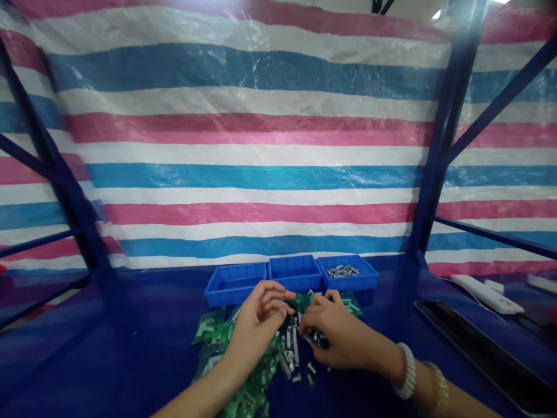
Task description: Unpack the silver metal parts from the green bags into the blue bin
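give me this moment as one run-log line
left hand: curled beside loose metal parts; right hand: over metal parts, grip unclear; green packets: beside left forearm; right blue tray: metal pieces inside

Clock set on the middle of our view. Hands: we count two, left hand [256, 326] at six, right hand [337, 332] at five. Bracelets [406, 371]: two, between four and five. Blue bins [295, 285]: three, spread from seven round past five. Green packets [248, 380], between six and seven: many, overlapping; we cannot fix a number. Loose metal parts [289, 339], six: several, too heaped and blurred for us to count. Short screws [311, 367] just below these: at least three. Black slab [483, 354]: one, at four. White plastic pieces [487, 295]: we see three, past three o'clock.
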Action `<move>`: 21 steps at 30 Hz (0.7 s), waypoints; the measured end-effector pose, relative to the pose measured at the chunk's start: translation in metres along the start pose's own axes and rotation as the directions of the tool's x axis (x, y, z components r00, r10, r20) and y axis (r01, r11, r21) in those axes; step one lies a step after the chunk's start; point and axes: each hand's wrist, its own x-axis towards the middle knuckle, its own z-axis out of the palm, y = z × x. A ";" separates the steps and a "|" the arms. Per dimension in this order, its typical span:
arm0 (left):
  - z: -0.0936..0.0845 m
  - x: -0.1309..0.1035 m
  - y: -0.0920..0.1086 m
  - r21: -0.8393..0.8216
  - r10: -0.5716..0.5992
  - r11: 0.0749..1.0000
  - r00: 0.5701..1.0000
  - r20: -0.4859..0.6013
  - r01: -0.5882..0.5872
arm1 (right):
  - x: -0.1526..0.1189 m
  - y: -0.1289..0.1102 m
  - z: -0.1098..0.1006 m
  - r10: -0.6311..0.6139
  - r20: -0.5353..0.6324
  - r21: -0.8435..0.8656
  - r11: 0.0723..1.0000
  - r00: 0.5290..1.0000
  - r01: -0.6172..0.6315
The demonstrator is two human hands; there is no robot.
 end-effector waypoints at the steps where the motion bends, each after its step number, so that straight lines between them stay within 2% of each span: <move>1: 0.000 0.000 0.000 -0.003 -0.001 1.000 1.000 0.001 0.001 | 0.000 0.000 0.001 0.001 -0.004 0.009 1.000 1.000 -0.001; 7: 0.000 0.001 0.000 0.007 -0.002 1.000 1.000 0.005 0.002 | 0.003 0.003 0.007 0.044 -0.032 0.098 0.994 0.999 -0.040; 9: 0.000 0.001 0.000 0.019 -0.003 1.000 1.000 -0.002 0.003 | 0.004 0.005 0.007 0.065 -0.085 0.158 0.986 0.994 -0.051; 11: 0.000 0.001 0.000 0.034 -0.001 0.999 1.000 -0.013 0.002 | 0.007 0.008 0.004 0.106 -0.160 0.292 0.955 0.981 -0.055; 13: 0.000 0.001 0.000 0.055 -0.001 0.998 0.999 -0.032 0.003 | 0.009 0.010 0.001 0.190 -0.207 0.531 0.846 0.960 -0.053; 15: 0.001 0.000 0.000 0.075 -0.015 0.997 0.999 -0.052 0.019 | 0.011 0.012 -0.002 0.274 -0.181 0.763 0.645 0.945 -0.040; 17: 0.004 -0.001 0.000 0.077 -0.052 0.995 0.997 -0.055 0.057 | 0.012 0.011 -0.003 0.308 -0.131 0.887 0.460 0.942 -0.027; 19: 0.007 -0.003 0.001 0.055 -0.103 0.993 0.994 -0.031 0.105 | 0.011 0.009 -0.002 0.302 -0.108 0.926 0.377 0.947 -0.014; 21: 0.009 -0.004 0.001 0.022 -0.143 0.990 0.990 0.002 0.143 | 0.011 0.007 0.001 0.296 -0.133 0.923 0.384 0.946 0.010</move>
